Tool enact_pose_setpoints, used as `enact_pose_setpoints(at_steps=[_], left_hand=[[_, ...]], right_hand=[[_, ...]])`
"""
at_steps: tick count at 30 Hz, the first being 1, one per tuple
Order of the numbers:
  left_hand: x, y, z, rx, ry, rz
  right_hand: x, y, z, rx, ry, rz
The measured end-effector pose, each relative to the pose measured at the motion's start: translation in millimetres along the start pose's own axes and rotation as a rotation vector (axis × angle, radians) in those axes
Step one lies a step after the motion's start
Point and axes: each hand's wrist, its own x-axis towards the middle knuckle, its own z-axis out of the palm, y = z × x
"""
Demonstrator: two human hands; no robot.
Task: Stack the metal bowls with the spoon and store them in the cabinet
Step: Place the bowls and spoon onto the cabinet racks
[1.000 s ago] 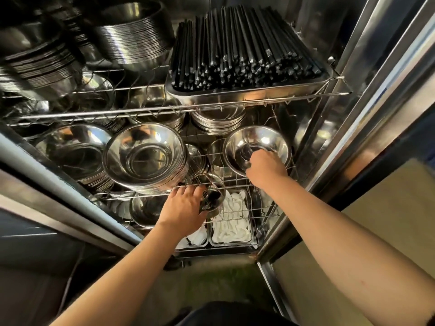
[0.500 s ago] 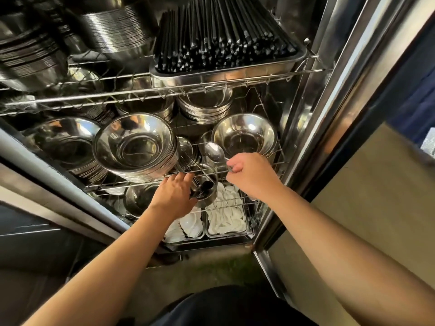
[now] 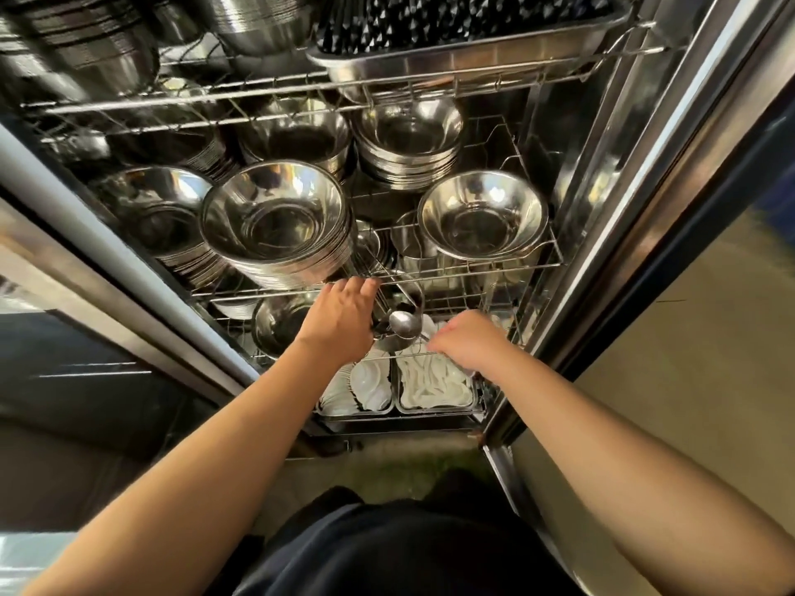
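Note:
Inside the open cabinet, a stack of metal bowls (image 3: 275, 221) fills the middle wire shelf, and a single bowl (image 3: 482, 219) sits to its right. Just below the shelf's front wire, my left hand (image 3: 342, 320) grips a small dark metal container (image 3: 389, 337) at its left side. My right hand (image 3: 466, 344) is closed on the handle of a metal spoon (image 3: 406, 324), whose bowl lies over that container. The spoon's handle is hidden by my fingers.
Trays of white plastic spoons (image 3: 432, 380) sit on the bottom rack. A tray of black chopsticks (image 3: 464, 19) and more bowl stacks (image 3: 408, 144) fill the upper racks. The steel door frame (image 3: 645, 208) runs along the right, and another bowl (image 3: 279, 324) sits low left.
My right hand has left the right bowl, drawn the spoon out and brought it down to the small container that my left hand holds. The view has tilted downward.

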Motion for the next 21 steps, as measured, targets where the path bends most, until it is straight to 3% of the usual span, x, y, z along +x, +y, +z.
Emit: enact_pose_setpoints(at_steps=[5, 11, 17, 21], left_hand=[[-2.7, 1.1, 4.5, 0.038, 0.039, 0.011], [-3.1, -2.9, 12.0, 0.066, 0.062, 0.034], [-1.9, -6.0, 16.8, 0.084, 0.086, 0.055], [-1.9, -6.7, 17.8, 0.068, 0.099, 0.073]], right_hand=[[50.6, -8.1, 34.9, 0.165, 0.043, 0.158], [96.4, -25.8, 63.9, 0.192, 0.055, 0.292], [120.1, -33.7, 66.7, 0.315, -0.052, 0.252], [131.1, -33.4, 76.0, 0.347, -0.008, 0.307]])
